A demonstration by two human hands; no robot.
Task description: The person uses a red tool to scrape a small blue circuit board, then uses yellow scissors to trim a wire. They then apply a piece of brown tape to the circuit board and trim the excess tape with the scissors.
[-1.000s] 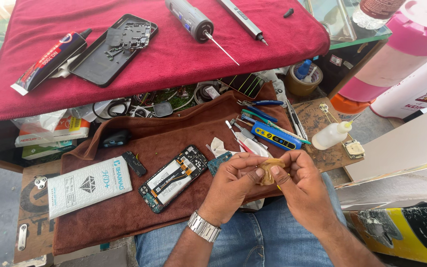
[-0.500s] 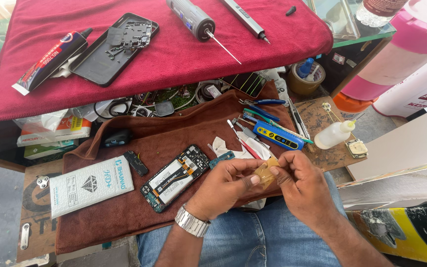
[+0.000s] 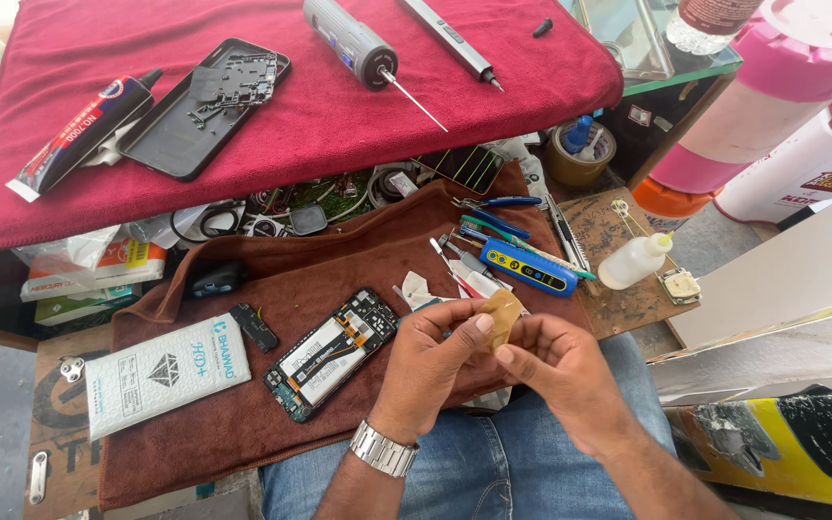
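Note:
Both of my hands meet over my lap and pinch a small tan, translucent piece of tape or film [image 3: 503, 313]. My left hand [image 3: 433, 366], with a metal watch on its wrist, holds the piece's left side with thumb and fingers. My right hand [image 3: 556, 371] grips it from the right with thumb and forefinger. Just left of my hands an opened phone [image 3: 331, 353] lies face down on a brown cloth [image 3: 272, 424], its circuit boards and battery bay exposed. A small black part [image 3: 254, 327] lies beside the phone.
A white pouch [image 3: 161, 374] lies left on the brown cloth. Tweezers, cutters and a blue tool [image 3: 529, 267] sit behind my hands, with a small squeeze bottle [image 3: 634, 262] to the right. On the red cloth [image 3: 339, 106] above lie a phone back cover [image 3: 206, 106], glue tube [image 3: 79, 132] and electric screwdriver [image 3: 358, 45].
My hands have stayed together working the tan piece; it now stands up more between my fingertips. The view has drifted slightly.

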